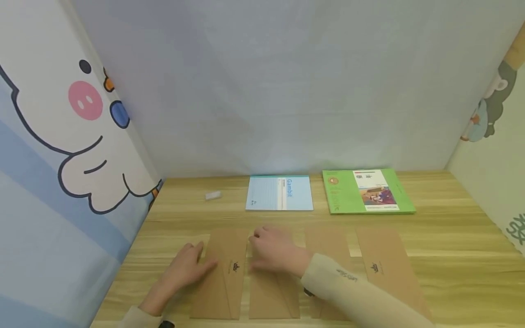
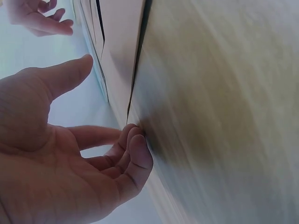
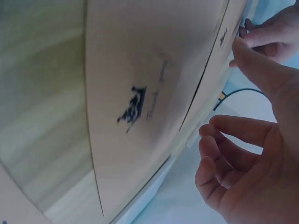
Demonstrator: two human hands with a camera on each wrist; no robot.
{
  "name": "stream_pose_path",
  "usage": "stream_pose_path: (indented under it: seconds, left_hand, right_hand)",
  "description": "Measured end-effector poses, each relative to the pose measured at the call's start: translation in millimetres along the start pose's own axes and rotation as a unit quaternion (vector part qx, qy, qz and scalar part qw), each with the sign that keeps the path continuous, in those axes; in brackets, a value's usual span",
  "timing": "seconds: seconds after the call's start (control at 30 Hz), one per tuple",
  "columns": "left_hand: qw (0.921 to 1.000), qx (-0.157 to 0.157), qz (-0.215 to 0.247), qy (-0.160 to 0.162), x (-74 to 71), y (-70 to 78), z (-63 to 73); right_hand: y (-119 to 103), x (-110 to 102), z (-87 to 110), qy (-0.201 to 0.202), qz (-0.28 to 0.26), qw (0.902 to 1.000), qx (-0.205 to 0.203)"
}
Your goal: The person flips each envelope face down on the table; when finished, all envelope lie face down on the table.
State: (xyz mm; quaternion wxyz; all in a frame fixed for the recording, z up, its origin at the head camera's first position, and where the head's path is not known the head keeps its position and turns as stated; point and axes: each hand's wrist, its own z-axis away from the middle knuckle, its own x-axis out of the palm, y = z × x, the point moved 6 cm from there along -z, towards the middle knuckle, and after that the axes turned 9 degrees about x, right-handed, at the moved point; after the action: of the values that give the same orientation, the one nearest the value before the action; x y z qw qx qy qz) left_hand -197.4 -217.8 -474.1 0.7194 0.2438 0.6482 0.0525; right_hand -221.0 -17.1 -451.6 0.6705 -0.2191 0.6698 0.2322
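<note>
Several brown paper envelopes lie in a row on the wooden table. My left hand (image 1: 184,269) is at the left side of the leftmost envelope (image 1: 219,287), its thumb reaching over that envelope. In the left wrist view its fingers curve loosely beside the envelope's edge, nothing between them. Over the upper part of the second envelope (image 1: 266,300) is my right hand (image 1: 276,250), loosely bent with no object in its fingers. Its forearm crosses the third envelope (image 1: 328,241) and hides part of it. The rightmost envelope (image 1: 389,273) bears a small dark crown print.
Behind the row lie a light blue notebook (image 1: 266,193) marked "Gambit" and a green book (image 1: 346,196) with a picture on its cover. A small white block (image 1: 213,195) sits at the back left. Fabric with cartoon prints hangs around the table (image 1: 459,255).
</note>
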Motion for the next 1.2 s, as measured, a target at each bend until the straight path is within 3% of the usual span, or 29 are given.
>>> stream_pose_path:
  seconds: [0.27,0.53,0.77,1.0,1.2]
  left_hand:
    - [0.9998,-0.012,0.017,-0.007,-3.6,2.8,0.8]
    - [0.9995,0.002,0.027,0.013,-4.3,1.9,0.2]
    - [0.9995,-0.025,0.021,0.002,-0.1,-2.2,2.9]
    - [0.9997,0.003,0.012,0.019,-1.0,3.8,4.8]
    - [0.9997,0.007,0.004,0.023,-2.0,7.6,4.2]
  right_hand:
    - [-17.8,1.9,-1.6,-0.008,-0.023,0.9996,-0.012]
    - [-26.4,6.3,-1.8,-0.023,-0.018,0.9996,0.004]
    - [-33.9,8.3,1.1,-0.029,-0.017,0.9994,0.003]
    - [-37.3,11.4,2.2,-0.032,-0.012,0.9994,-0.006]
    - [-36.2,12.4,2.2,-0.028,-0.016,0.9995,-0.004]
